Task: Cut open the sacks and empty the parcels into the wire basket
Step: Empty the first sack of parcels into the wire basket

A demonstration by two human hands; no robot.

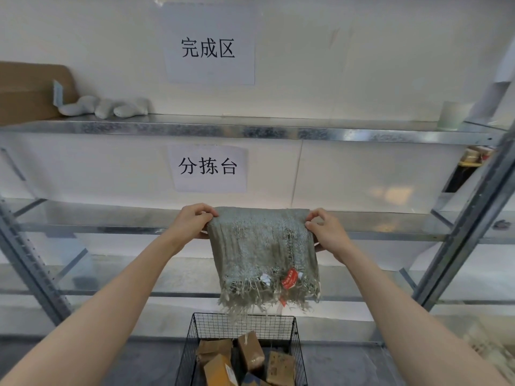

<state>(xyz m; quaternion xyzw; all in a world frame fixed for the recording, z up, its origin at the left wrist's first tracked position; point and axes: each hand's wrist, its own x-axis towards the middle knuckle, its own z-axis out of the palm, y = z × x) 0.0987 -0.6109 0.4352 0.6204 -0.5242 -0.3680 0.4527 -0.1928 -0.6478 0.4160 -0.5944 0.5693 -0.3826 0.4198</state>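
Dangling sack [262,252], corners between fingertips [211,212] of left hand [192,222], right hand [329,233]

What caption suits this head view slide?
Left hand and right hand hold a woven sack, frayed end down, over the wire basket of parcels.

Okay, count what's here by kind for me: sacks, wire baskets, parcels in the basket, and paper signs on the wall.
Sack: 1
Wire basket: 1
Parcels: 5 visible; the frame cuts off the basket's near end
Paper signs: 2
Total: 9
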